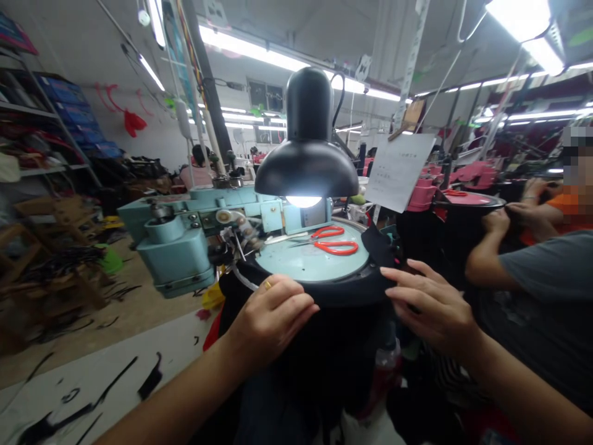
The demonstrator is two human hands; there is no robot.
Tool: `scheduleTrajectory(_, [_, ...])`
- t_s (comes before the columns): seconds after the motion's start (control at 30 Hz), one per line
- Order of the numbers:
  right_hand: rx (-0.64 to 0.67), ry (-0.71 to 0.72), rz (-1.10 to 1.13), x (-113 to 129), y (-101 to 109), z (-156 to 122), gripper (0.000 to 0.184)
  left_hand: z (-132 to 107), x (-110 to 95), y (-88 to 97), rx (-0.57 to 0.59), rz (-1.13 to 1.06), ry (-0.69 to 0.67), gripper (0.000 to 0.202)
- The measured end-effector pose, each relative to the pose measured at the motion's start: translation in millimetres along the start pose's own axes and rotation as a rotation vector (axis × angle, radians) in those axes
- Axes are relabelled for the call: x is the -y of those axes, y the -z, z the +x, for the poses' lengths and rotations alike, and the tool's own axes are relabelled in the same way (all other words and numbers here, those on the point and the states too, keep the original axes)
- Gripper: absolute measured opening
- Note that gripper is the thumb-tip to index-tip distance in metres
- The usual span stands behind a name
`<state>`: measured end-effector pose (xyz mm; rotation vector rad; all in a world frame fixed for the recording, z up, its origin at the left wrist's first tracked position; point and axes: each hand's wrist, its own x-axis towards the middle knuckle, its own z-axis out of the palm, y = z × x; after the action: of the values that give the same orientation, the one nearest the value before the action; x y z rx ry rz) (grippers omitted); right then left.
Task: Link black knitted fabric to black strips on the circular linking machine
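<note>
My left hand point(271, 318) and right hand point(430, 309) press the black knit fabric point(352, 290) around the dial point(310, 262) of the linking machine point(176, 253), fingers lightly spread, not pinching; one pair of red-handled scissors point(336, 247) lies on the dial beneath one black desk lamp point(306, 136).

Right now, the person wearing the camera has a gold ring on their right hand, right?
Not quite: the gold ring is on the left hand, not the right hand. The head view shows it.
</note>
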<state>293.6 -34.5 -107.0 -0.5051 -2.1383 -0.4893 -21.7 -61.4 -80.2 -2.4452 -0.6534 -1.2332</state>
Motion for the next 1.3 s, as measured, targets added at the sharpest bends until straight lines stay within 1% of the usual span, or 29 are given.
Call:
scheduleTrajectory(0.1, [0.048, -0.018, -0.017, -2.9, -0.4, 2.4, 0.027, -0.2, -0.9, -0.8, 0.011, 0.031, -0.048, 0.024])
scheduleTrajectory(0.23, [0.027, 0.021, -0.022, -5.2, -2.3, 3.7, 0.030, 0.5, -1.2, -1.2, 0.005, -0.019, 0.003, 0.021])
scheduleTrajectory(0.37, [0.007, 0.001, -0.029, -6.1, -2.9, 3.8, 0.029, 1.5, 2.3, -0.2, 0.015, 0.015, -0.074, 0.026])
scheduleTrajectory(0.4, [0.006, 0.003, -0.024, -5.9, -2.4, 3.7, 0.029, 1.5, 3.1, 0.0, 0.022, -0.003, -0.068, 0.025])
scheduleTrajectory(0.53, [-0.002, 0.033, 0.018, -2.9, 1.2, 4.3, 0.026, 0.3, 2.9, -1.0, 0.029, -0.069, 0.025, 0.019])
scheduleTrajectory(0.67, [-0.015, 0.046, 0.035, 1.2, 2.3, 6.9, 0.024, -0.7, 1.7, -1.0, 0.039, -0.050, 0.018, 0.023])
scheduleTrajectory(0.8, [0.052, 0.056, 0.072, 1.7, 1.9, 8.2, 0.023, 0.5, 2.3, 1.5, 0.061, -0.063, 0.052, 0.018])
scheduleTrajectory(0.9, [0.087, 0.034, 0.017, -0.1, 0.6, 8.4, 0.030, 0.2, 1.9, 1.9, 0.048, 0.017, -0.004, 0.019])
scheduleTrajectory(0.97, [0.071, 0.012, -0.035, -0.4, -0.6, 9.0, 0.034, -0.4, 0.6, 1.4, 0.037, 0.025, -0.021, 0.020])
scheduleTrajectory(1.07, [0.032, 0.041, -0.035, 0.8, -1.3, 10.0, 0.028, -0.3, -2.2, 0.6, 0.023, -0.023, 0.049, 0.018])
scheduleTrajectory(1.1, [0.025, 0.048, -0.034, 1.1, -1.1, 10.0, 0.026, 0.1, -2.9, 0.5, 0.019, -0.017, 0.051, 0.017])
scheduleTrajectory(1.23, [0.031, 0.017, -0.076, 0.2, 1.4, 7.4, 0.026, 2.5, -2.6, 1.3, 0.031, 0.023, -0.031, 0.020])
scheduleTrajectory(1.3, [0.005, 0.031, -0.076, -0.4, 2.4, 5.3, 0.026, 3.0, -1.5, 1.2, 0.032, -0.012, -0.006, 0.018])
